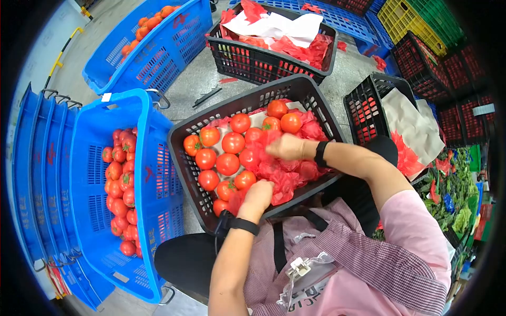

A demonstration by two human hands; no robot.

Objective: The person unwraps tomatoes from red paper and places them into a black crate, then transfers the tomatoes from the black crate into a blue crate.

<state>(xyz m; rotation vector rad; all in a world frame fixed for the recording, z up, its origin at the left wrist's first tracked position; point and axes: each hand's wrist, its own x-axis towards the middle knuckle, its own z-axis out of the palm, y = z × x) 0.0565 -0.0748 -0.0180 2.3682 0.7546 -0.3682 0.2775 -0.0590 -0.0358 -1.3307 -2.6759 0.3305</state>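
A black crate stands before me with tomatoes in its left part and red wrapping sheets over its right part. My right hand is closed on a red sheet above the middle of the crate. Near the crate's front side, my left hand has its fingers bent together at the edge of the red sheets; its fingertips are partly hidden, and what they hold cannot be made out. Several tomatoes lie bare between and to the left of my hands.
To the left stands a blue crate with more tomatoes. Another blue crate is behind it. A black crate of red and white sheets stands beyond mine. At right are a black crate with paper and leafy greens.
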